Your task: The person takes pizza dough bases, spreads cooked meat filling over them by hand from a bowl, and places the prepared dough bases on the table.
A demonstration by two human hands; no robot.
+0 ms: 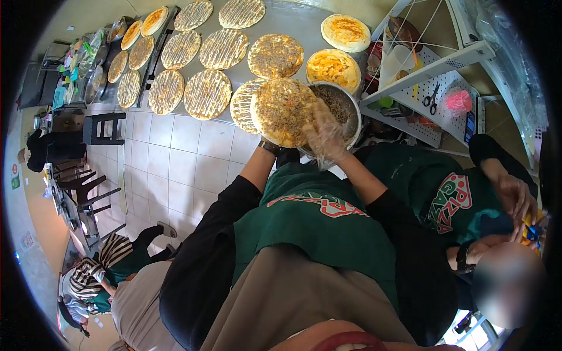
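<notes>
A round flatbread pizza topped with crumbled browned meat is held up in front of me, above the table's near edge. My left hand supports it from below; the fingers are hidden, and a dark watch shows at the wrist. My right hand, in a clear plastic glove, lies at the pizza's right edge with its fingers stretched over the topping. Beside that hand stands a metal pot containing cooked minced meat. Partly beneath the held pizza, a sauce-striped pizza rests on the table.
Several topped pizzas, among them a striped one, cover the metal table. Two orange-topped breads, one near the pot, sit right. A white rack holds scissors. A co-worker in a green apron stands close at right.
</notes>
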